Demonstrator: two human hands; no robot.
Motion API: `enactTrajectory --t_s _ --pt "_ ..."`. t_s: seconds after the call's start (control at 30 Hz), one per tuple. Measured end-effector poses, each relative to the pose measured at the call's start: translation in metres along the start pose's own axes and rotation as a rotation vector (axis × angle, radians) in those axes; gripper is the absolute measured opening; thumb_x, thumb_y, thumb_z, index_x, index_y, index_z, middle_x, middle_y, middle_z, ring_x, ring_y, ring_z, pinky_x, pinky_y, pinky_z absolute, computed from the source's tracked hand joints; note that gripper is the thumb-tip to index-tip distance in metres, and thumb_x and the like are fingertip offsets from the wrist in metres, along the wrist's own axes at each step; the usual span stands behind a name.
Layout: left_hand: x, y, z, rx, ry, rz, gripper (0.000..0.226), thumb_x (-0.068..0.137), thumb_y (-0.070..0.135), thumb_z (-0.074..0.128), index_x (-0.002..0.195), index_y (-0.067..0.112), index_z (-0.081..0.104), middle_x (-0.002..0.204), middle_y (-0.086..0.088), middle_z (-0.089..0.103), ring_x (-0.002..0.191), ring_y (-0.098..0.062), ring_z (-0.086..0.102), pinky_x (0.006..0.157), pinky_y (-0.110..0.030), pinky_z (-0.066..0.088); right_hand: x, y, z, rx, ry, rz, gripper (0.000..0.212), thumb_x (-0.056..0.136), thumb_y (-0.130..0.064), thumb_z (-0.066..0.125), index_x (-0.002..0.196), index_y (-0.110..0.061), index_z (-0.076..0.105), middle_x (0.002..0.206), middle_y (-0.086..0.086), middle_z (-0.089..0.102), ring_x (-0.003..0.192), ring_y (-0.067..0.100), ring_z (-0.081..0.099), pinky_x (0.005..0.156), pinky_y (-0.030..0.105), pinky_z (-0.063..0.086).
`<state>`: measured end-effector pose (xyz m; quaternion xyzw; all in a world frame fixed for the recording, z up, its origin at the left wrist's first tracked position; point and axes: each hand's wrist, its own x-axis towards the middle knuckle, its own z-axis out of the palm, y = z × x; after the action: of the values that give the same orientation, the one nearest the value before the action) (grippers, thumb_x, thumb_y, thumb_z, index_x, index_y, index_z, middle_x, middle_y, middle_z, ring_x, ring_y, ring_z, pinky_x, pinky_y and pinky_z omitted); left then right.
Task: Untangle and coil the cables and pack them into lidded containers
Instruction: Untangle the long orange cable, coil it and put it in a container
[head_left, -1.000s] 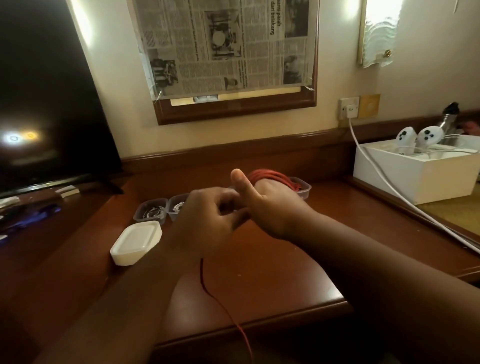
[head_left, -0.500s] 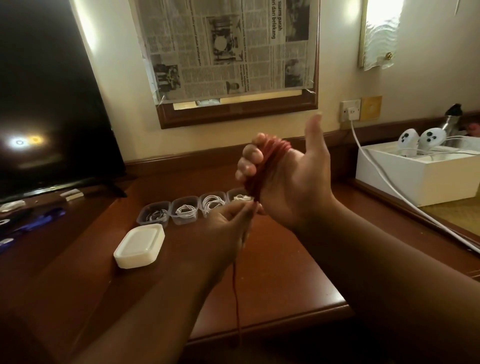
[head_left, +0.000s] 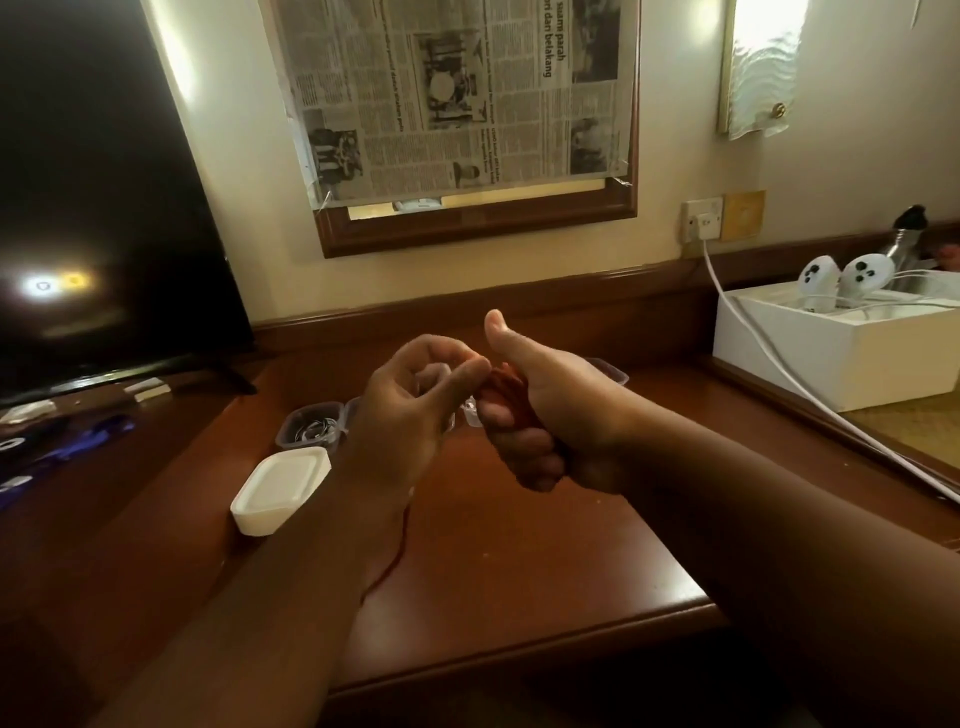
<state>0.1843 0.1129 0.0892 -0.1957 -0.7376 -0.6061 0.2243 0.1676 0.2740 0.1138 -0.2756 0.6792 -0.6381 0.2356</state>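
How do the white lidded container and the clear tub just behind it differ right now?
The white lidded container is closed and opaque, its contents hidden; the clear tub has no lid on and shows pale coiled cable inside. The white lidded container sits nearer the desk's front edge; the clear tub lies toward the wall. Both rest on the wooden desk, untouched by either hand.

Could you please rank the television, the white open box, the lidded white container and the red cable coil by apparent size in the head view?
1. television
2. white open box
3. lidded white container
4. red cable coil, mostly hidden in the right hand, so unsure.

The nearer container looks bigger than it truly is.
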Motion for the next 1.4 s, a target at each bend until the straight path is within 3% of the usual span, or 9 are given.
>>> enactTrajectory --t_s 0.13,0.27,0.37,0.63,0.77,0.97,1.13,1.3,1.4 --pt "-0.006 -0.002 0.013 -0.182 -0.009 -0.085 0.027 0.092 0.046 0.051 0.085 0.030 0.072 0.074 -0.015 0.051 0.059 -0.027 0.039 0.052 -0.035 0.028 0.000 0.002 0.000 0.181 -0.139 -0.063 0.052 0.100 -0.046 0.040 0.056 -0.018 0.040 0.041 -0.002 0.028 0.033 0.014 0.025 0.043 0.027 0.022" --pt "-0.006 -0.001 0.023 -0.261 -0.078 -0.168 0.049 0.089 0.064 0.045 0.068 0.030 0.072 0.075 -0.020 0.057 0.064 -0.033 0.051 0.063 -0.046 0.044 0.006 0.008 -0.005 0.341 -0.308 -0.088 0.048 0.101 -0.034 0.042 0.055 -0.018 0.042 0.040 -0.003 0.034 0.032 0.012 0.035 0.040 0.022 0.036" --pt "0.000 -0.009 0.036 -0.182 0.010 -0.218 0.064 0.101 0.052 0.028 0.056 0.035 0.070 0.051 0.003 0.060 0.052 -0.010 0.062 0.053 -0.023 0.053 0.012 0.014 -0.009 0.387 -0.378 -0.098 0.039 0.093 -0.032 0.053 0.058 -0.017 0.047 0.041 -0.003 0.040 0.036 0.011 0.044 0.043 0.023 0.042" --pt "0.010 -0.034 0.039 -0.260 0.063 -0.370 0.059 0.106 0.025 0.029 0.058 0.006 0.058 0.036 -0.001 0.052 0.026 -0.009 0.048 0.026 -0.019 0.036 0.036 0.042 -0.015 0.198 -0.068 -0.039 0.038 0.087 -0.026 0.067 0.055 -0.015 0.050 0.040 0.002 0.041 0.044 0.020 0.053 0.071 0.035 0.051" --pt "0.014 -0.059 0.041 -0.140 0.155 -0.337 0.044 0.107 0.004 0.031 0.069 0.021 0.045 0.039 0.024 0.052 0.040 0.009 0.053 0.043 -0.007 0.042 0.053 0.054 -0.017 0.095 0.140 -0.037 0.036 0.085 -0.033 0.073 0.065 -0.009 0.055 0.047 0.003 0.048 0.052 0.019 0.056 0.068 0.036 0.049" --pt "0.053 -0.091 0.041 -0.076 0.395 -0.344 0.062 0.080 0.077 0.034 0.057 0.031 0.068 0.061 0.002 0.068 0.073 -0.023 0.070 0.086 -0.053 0.057 0.081 0.064 -0.043 0.169 0.156 -0.174 0.026 0.092 -0.030 0.064 0.090 -0.005 0.060 0.071 0.002 0.059 0.068 0.012 0.058 0.071 0.027 0.048" --pt "0.084 -0.122 0.048 -0.370 0.419 -0.564 0.053 0.086 0.069 0.049 0.056 0.034 0.076 0.081 -0.004 0.074 0.087 -0.029 0.070 0.090 -0.060 0.054 0.111 0.083 -0.079 0.569 0.003 -0.014 0.066 0.101 -0.052 0.029 0.112 0.000 0.066 0.089 0.008 0.067 0.082 0.017 0.064 0.082 0.032 0.051" --pt "0.101 -0.162 0.052 -0.274 0.382 -0.543 0.054 0.066 0.076 0.050 0.063 0.029 0.077 0.073 -0.003 0.074 0.080 -0.031 0.071 0.090 -0.060 0.054 0.138 0.111 -0.107 0.679 0.078 0.053 0.043 0.102 -0.027 0.037 0.113 0.004 0.064 0.090 0.012 0.065 0.079 0.018 0.061 0.073 0.027 0.055" --pt "0.106 -0.182 0.052 -0.324 0.337 -0.557 0.061 0.070 0.073 0.052 0.082 0.018 0.078 0.092 -0.008 0.077 0.091 -0.027 0.073 0.097 -0.054 0.052 0.156 0.123 -0.119 0.548 0.095 0.059 0.038 0.103 -0.022 0.039 0.119 0.004 0.063 0.106 0.021 0.065 0.096 0.030 0.061 0.097 0.043 0.050"
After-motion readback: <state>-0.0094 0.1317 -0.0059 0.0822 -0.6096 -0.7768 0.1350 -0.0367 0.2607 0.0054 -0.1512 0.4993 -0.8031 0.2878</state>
